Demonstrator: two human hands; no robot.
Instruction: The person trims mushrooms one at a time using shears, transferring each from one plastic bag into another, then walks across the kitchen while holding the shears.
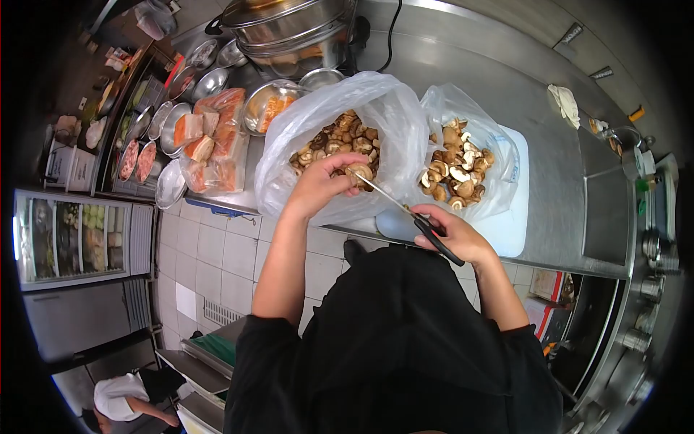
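Observation:
My left hand (325,184) pinches a brown-capped mushroom (359,174) above the mouth of a large clear plastic bag (289,137). Many more whole mushrooms (345,137) fill that bag. Black-handled scissors (438,239) are gripped in my right hand (459,235), with their long metal blades reaching left to the mushroom's underside. On the right, a second clear bag (499,145) lies spread over a white cutting board (513,224), and several mushrooms (457,166), some showing pale cut faces, rest in it.
Packs of orange-pink fish (224,137) and metal bowls (211,83) crowd the counter's left. Behind the bag stands a large steel pot (285,32). A white cloth (564,105) lies at the right rear, and a sink basin (606,217) is farther right. Another person (119,398) is at lower left.

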